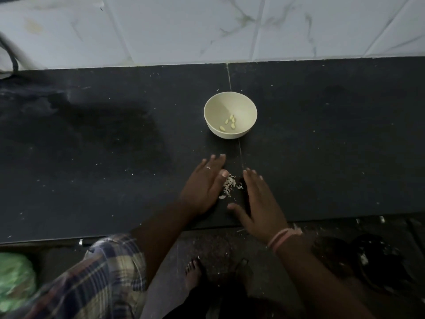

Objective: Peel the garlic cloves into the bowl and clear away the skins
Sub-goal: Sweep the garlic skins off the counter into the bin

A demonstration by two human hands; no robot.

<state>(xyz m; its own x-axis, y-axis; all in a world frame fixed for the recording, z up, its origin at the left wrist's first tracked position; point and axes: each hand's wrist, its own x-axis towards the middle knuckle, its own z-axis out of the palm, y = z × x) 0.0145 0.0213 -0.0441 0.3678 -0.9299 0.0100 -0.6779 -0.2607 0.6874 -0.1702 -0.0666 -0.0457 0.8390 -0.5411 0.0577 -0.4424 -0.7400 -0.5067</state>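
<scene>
Skins (pixel 230 185) between 2 flat hands

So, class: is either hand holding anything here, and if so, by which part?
Nothing is held. The left hand and right hand lie open on the counter, flanking the garlic skins.

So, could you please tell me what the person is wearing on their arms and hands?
The left hand carries a thin silver-coloured ring on one finger, and a plaid sleeve in blue, cream and dark checks is pushed up that arm. The right hand has pink bands at the wrist; no sleeve shows there.
</scene>
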